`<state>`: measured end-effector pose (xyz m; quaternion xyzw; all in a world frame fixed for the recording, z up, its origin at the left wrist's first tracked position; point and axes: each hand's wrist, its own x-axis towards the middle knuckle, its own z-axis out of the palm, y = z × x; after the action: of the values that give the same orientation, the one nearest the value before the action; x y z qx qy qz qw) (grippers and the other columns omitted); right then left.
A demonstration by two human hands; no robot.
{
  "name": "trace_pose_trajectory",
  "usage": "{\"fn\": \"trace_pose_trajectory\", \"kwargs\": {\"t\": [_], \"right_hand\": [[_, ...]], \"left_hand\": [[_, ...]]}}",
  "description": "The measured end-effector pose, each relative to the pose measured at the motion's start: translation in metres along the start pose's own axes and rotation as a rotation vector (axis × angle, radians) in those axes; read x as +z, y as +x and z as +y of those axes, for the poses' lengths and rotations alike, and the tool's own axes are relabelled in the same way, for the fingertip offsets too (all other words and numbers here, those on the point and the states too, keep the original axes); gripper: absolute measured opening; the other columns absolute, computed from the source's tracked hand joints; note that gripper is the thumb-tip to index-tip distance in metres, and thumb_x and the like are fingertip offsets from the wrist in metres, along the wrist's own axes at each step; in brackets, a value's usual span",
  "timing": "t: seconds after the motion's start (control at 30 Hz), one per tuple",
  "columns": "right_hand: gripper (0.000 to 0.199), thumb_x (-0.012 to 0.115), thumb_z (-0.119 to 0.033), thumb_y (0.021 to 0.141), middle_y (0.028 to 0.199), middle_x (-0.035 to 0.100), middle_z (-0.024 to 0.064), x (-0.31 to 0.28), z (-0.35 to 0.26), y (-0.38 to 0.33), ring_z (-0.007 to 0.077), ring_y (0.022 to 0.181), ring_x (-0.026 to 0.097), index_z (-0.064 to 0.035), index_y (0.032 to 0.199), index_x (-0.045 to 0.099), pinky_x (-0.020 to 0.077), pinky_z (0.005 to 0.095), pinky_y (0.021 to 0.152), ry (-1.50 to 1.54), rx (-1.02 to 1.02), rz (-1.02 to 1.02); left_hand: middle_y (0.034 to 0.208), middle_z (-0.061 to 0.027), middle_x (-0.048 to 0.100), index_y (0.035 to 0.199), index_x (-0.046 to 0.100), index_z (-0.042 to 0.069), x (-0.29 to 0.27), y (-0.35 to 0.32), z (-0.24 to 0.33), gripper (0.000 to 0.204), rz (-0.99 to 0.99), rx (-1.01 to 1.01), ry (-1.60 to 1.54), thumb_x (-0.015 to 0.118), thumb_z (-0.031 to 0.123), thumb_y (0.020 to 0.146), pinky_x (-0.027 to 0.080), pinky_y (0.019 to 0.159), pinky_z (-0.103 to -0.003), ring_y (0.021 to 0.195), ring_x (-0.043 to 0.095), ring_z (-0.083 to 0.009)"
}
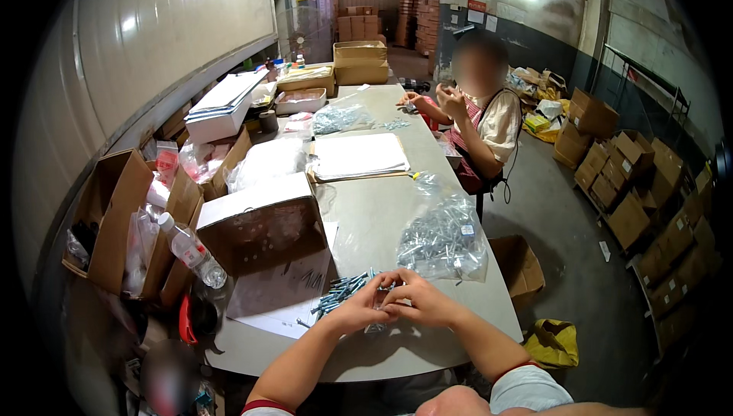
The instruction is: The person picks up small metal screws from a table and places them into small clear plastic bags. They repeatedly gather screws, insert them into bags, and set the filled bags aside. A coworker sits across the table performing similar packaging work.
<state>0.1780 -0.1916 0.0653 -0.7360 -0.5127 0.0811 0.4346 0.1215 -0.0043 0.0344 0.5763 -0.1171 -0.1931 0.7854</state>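
My left hand (359, 311) and my right hand (418, 298) meet over the near part of the table, fingers curled in and fingertips close together. Something small, clear or shiny shows between them, but my fingers cover most of it. Beside my left hand lies a loose pile of bluish metal bolts (340, 294), partly on a sheet of paper (267, 301). Just past my right hand rests a large clear plastic bag full of bolts (447, 233).
An open cardboard box (263, 225) lies on its side to the left, near a plastic bottle (192, 252). Farther along are a paper stack (360, 156) and more small parts. A co-worker (489, 118) sits at the right side. Cartons (630, 221) line the right floor.
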Motion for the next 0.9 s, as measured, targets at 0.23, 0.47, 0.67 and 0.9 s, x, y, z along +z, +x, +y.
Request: {"fn": "trace_pose_trajectory", "kwargs": {"t": [0.23, 0.47, 0.67, 0.9], "right_hand": [[0.016, 0.065, -0.017, 0.085, 0.090, 0.063, 0.0141, 0.003, 0.013, 0.003, 0.0255, 0.079, 0.061, -0.0005, 0.086, 0.064, 0.0483, 0.0342, 0.075, 0.050, 0.128, 0.165], [0.022, 0.068, -0.018, 0.084, 0.077, 0.067, 0.0109, 0.001, 0.011, 0.002, 0.0167, 0.067, 0.063, 0.0020, 0.091, 0.063, 0.0496, 0.0282, 0.064, 0.209, 0.304, 0.185], [0.021, 0.064, -0.018, 0.085, 0.074, 0.063, 0.0117, -0.002, 0.012, 0.003, 0.0180, 0.067, 0.061, 0.0016, 0.090, 0.060, 0.0481, 0.0312, 0.063, 0.123, 0.234, 0.085], [0.019, 0.060, -0.018, 0.085, 0.077, 0.059, 0.0145, 0.000, 0.013, 0.002, 0.0205, 0.070, 0.057, 0.0014, 0.088, 0.057, 0.0460, 0.0327, 0.065, 0.047, 0.133, 0.034]], "left_hand": [[0.093, -0.0043, 0.061, 0.110, 0.055, -0.004, -0.014, 0.002, -0.006, 0.031, 0.259, 0.030, 0.089, 0.067, 0.013, 0.087, 0.047, 0.076, -0.024, 0.086, 0.057, -0.0099], [0.082, -0.0011, 0.062, 0.094, 0.064, -0.002, -0.019, 0.003, -0.010, 0.021, 0.305, 0.071, 0.258, 0.063, 0.018, 0.091, 0.045, 0.069, -0.022, 0.075, 0.054, -0.0067], [0.077, 0.0008, 0.061, 0.092, 0.065, -0.002, -0.016, 0.003, -0.009, 0.022, 0.275, 0.157, 0.329, 0.062, 0.020, 0.091, 0.043, 0.063, -0.021, 0.071, 0.052, -0.0048], [0.082, -0.0011, 0.062, 0.091, 0.063, -0.002, -0.015, 0.000, -0.006, 0.015, 0.257, 0.132, 0.310, 0.061, 0.012, 0.092, 0.045, 0.066, -0.021, 0.074, 0.055, -0.0058]]}}
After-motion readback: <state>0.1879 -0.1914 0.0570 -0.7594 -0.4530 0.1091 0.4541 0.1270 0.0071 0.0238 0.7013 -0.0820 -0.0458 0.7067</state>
